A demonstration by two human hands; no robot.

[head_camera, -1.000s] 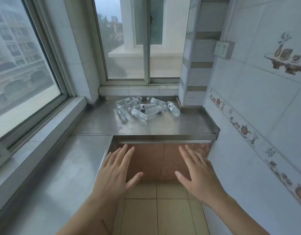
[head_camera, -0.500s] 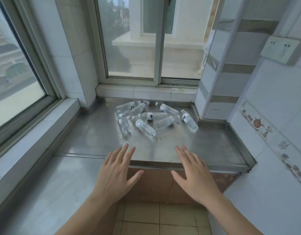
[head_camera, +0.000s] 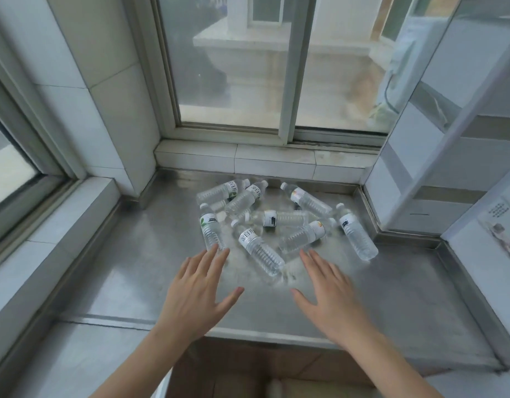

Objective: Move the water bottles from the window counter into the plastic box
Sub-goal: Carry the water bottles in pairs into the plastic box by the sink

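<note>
Toward the back edge of the steel worktop, 7 water bottles lie on their sides in a loose cluster. I note both hands have advanced from short of the front edge to over the surface, so pickup looks imminent. Left hand and right hand hover palm-down, fingers spread, holding nothing. No plastic box in view.

Seven clear water bottles lie on their sides in a loose heap on the steel surface, towards its back edge under the window. All are capped, with white labels. One lies at the heap's left, one at its right, and one at the front, angled. The plastic box is out of view.
</note>
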